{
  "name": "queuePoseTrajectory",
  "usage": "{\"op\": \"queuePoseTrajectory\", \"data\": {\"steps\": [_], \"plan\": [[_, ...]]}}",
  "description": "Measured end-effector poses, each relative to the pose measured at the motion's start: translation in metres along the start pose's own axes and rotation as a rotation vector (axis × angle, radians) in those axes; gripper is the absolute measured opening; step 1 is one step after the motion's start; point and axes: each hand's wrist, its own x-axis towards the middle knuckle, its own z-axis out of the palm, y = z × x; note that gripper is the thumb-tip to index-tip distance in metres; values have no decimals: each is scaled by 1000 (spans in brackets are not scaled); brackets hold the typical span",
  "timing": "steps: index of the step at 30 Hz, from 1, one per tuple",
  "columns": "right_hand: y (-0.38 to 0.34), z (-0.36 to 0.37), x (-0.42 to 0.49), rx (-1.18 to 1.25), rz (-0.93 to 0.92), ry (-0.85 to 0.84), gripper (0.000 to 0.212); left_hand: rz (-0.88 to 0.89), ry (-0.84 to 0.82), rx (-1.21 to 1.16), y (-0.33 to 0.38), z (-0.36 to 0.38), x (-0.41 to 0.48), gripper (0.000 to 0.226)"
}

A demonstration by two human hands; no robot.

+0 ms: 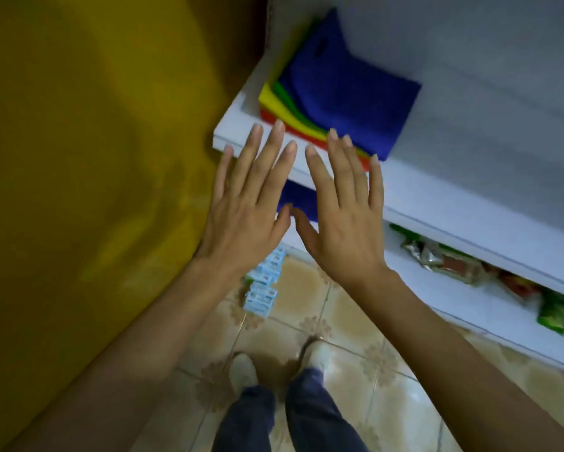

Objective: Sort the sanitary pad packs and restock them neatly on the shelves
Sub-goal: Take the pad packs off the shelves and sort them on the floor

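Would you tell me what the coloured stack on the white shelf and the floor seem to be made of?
The blue-topped stack of flat coloured pieces looks like matte fabric or felt: soft edges, no shine, though blur leaves it open. The beige patterned floor looks like glazed ceramic tile: grout lines and glossy reflections.

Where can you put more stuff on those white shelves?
The top shelf is bare right of the coloured stack; its left corner is crowded. The lower shelf has bare room in front of the snack packets, which crowd its back.
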Motion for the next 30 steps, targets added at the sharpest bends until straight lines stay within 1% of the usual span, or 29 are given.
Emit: {"op": "queuePoseTrajectory", "data": {"steps": [3,5,9,11,15,19,22,25,27,30], "plan": [[27,-62,1,-106,46,31,78,116,37,-4,36,-33,37,76],[55,-105,-1,-173,105,43,81,169,28,9,64,-50,61,78],[113,-198,-15,-289,223,150,80,305,76,17,134,-78,106,81],[137,-245,-32,-345,251,201,77,375,110,1,179,-93,123,80],[179,-334,-83,-437,261,273,70,484,172,-29,282,-124,146,68],[221,-409,-157,-504,337,306,69,565,185,-105,394,-145,149,80],[247,-450,-211,-527,397,303,70,607,204,-153,465,-158,139,83],[267,-482,-249,-534,444,285,72,638,193,-170,517,-169,129,78],[277,-495,-260,-534,453,286,72,653,195,-165,534,-173,130,73],[292,-511,-274,-526,450,306,71,666,186,-169,560,-177,133,74]]}}
